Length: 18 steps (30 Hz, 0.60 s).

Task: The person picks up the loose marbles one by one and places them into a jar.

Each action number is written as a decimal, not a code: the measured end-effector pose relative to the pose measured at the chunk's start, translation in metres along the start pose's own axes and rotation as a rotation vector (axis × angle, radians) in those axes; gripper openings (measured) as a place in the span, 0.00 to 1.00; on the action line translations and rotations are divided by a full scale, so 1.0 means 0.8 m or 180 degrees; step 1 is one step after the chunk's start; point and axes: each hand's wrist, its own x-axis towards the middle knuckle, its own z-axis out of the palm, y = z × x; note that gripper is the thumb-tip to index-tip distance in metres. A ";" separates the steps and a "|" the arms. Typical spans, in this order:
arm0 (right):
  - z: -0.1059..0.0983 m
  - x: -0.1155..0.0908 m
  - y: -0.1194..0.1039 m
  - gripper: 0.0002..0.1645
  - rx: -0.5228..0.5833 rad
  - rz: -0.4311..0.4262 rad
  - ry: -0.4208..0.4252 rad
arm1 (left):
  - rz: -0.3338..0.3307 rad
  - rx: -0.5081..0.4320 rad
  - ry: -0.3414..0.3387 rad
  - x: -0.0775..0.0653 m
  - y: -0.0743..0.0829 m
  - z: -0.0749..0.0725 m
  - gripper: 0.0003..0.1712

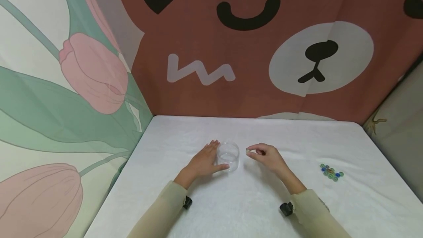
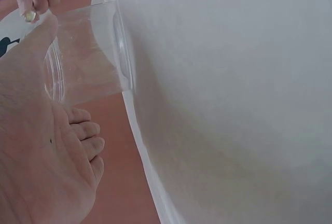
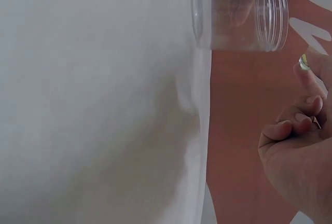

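Note:
A clear, open-topped jar (image 1: 228, 157) stands upright on the white table. My left hand (image 1: 205, 160) rests against its left side, thumb stretched across the near side and fingers nearly straight toward the back. In the left wrist view the thumb lies by the threaded rim of the jar (image 2: 85, 53). To the right of the jar, my right hand (image 1: 267, 157) pinches a small glass marble (image 3: 304, 62) between thumb and forefinger, apart from the jar and at about rim height. Its other fingers are curled in. I see no marbles inside the jar.
A cluster of several green, blue and amber marbles (image 1: 331, 172) lies on the right part of the white cloth-covered table (image 1: 231, 208). Behind the table hangs a brown bear-print curtain (image 1: 205, 98); a tulip-print curtain (image 1: 96, 72) borders the left side.

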 end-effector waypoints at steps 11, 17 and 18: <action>0.033 0.018 -0.012 0.15 0.0082 -0.0142 -0.0143 | -0.0013 -0.0009 0.0014 -0.001 0.000 -0.001 0.61; 0.048 0.025 -0.016 0.14 0.0106 -0.0127 -0.0254 | -0.0024 0.0008 -0.0017 -0.001 0.000 0.000 0.61; 0.050 0.026 -0.017 0.14 0.0104 -0.0110 -0.0271 | -0.0025 0.0007 -0.0023 -0.001 0.000 0.001 0.61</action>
